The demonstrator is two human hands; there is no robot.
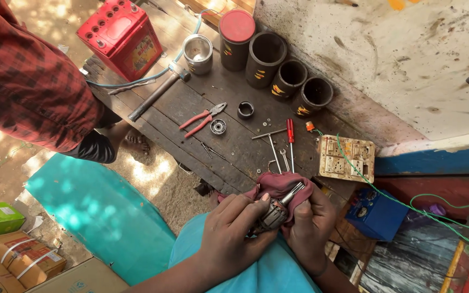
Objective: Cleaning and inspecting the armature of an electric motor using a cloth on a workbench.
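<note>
Both hands were closed on the same piece: my left hand [229, 233] wrapped its fingers around the body of a small motor armature [275, 211], while my right hand [310, 222] cupped it from the other side through a dark red rag [278, 184], thumb pressed down near the steel shaft that stuck out toward the bench. Held that way, just above my lap at the near edge of the wooden bench [234, 146], the part seemed steadied against turning, and the rag probably kept grease off my palm. Beyond it lay the tools, near at hand: red-handled pliers [203, 119], a red screwdriver [290, 135], a small spanner [284, 159], and a bearing [218, 127]. Farther back stood a row of dark cylindrical housings [289, 78] beside a red battery [121, 35]. A cream switch board [347, 157] sat to the right, a green wire trailing over it.
</note>
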